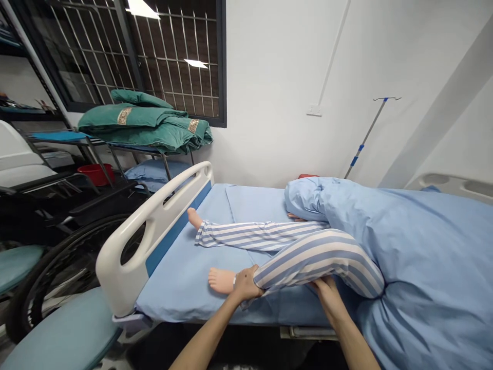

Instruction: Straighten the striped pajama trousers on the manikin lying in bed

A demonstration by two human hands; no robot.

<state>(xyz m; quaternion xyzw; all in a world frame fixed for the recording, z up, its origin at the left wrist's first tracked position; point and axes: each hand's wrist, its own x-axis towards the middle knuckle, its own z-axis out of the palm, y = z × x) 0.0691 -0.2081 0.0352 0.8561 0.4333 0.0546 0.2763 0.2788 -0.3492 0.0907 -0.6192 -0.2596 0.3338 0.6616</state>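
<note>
A manikin's leg (323,252) in blue-and-white striped trousers is bent at the knee near the bed's close edge. My left hand (246,284) is closed around its ankle, just behind the bare foot (221,280). Under the bent leg, behind the calf near the knee, my right hand (326,289) supports it, with its fingers mostly hidden. The other striped leg (254,235) lies straight on the light blue sheet (181,277), its foot (194,218) near the footboard. A blue quilt (427,241) covers the upper body; part of a manikin hand (296,217) shows at its edge.
The white footboard (154,231) closes off the bed's left end. Beyond it stand a wheelchair (57,262) and a rack with folded green quilts (146,123). A teal stool (65,329) is at lower left. An IV pole (364,141) rises behind the bed.
</note>
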